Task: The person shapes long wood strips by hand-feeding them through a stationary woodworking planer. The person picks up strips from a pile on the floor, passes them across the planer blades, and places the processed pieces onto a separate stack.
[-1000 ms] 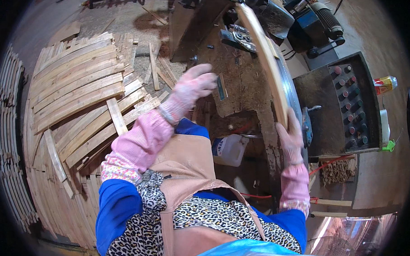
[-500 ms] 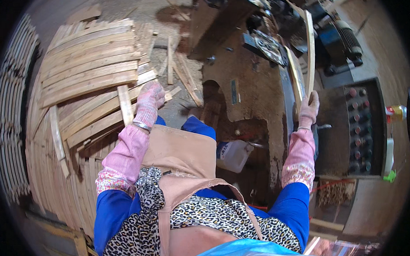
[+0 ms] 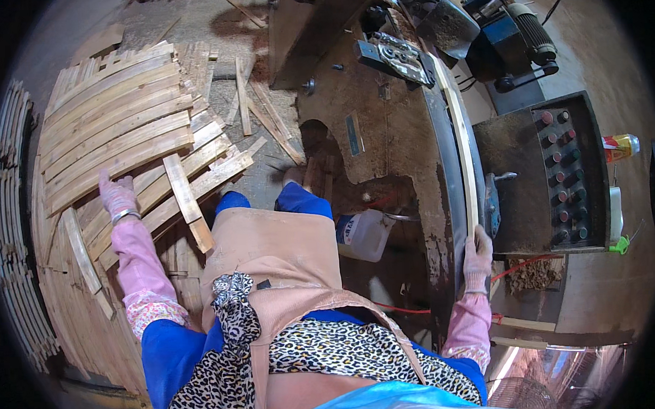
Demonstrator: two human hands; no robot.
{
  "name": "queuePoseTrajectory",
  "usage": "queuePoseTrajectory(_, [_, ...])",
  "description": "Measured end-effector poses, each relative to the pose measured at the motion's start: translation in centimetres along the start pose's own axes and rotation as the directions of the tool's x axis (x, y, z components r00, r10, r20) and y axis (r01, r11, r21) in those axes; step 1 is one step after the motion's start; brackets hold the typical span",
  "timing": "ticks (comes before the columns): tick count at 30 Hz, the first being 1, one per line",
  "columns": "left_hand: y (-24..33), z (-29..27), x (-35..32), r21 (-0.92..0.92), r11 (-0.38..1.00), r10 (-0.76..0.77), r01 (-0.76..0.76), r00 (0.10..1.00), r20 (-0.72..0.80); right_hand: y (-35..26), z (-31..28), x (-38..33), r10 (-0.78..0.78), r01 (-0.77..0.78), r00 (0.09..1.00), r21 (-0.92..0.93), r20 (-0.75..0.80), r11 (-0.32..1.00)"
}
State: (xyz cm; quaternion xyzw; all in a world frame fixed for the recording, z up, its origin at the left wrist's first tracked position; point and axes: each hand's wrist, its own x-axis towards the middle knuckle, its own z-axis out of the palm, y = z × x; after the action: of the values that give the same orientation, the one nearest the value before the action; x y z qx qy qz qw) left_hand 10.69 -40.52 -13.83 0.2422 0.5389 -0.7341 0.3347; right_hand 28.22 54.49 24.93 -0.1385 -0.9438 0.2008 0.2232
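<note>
My left hand point(image 3: 118, 196), in a pale pink glove, reaches over the pile at the left. Its fingers are apart and touch the near edge of the top row of wooden slats point(image 3: 115, 125). A short wooden slat point(image 3: 185, 198) slants across the pile to the right of that hand. My right hand point(image 3: 478, 260), gloved too, is closed on the near end of a long wooden strip point(image 3: 461, 146). The strip lies lengthwise along the metal bed of a woodworking machine point(image 3: 433, 143), its far end by the machine's feed parts point(image 3: 402, 58).
A control panel point(image 3: 543, 175) with several buttons stands right of the strip. Beyond it is a motor point(image 3: 534, 35). A white plastic jug point(image 3: 368, 235) sits under the machine. Loose slats point(image 3: 267, 116) lie on the dusty floor ahead. Stacked slats point(image 3: 11, 230) line the far left.
My right hand has drawn back toward me, and the strip, raised before, now lies along the machine bed. My left hand has moved left, from beside the short slat to the top row.
</note>
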Motion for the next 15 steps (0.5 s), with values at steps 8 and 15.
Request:
queuePoseTrajectory(8, [-3.2, -2.8, -5.6, 0.845, -0.332, 0.061, -0.419, 0.884, 0.463, -6.4, 4.0, 8.8, -0.339, 0.295, 0.934, -0.299, -0.109, 0.908])
queuePoseTrajectory(15, [-18.4, -12.6, -20.9, 0.843, -0.183, -0.022, -0.506, 0.859, 0.512, -10.2, 11.4, 19.0, -0.432, 0.365, 0.898, -0.4, -0.089, 0.841])
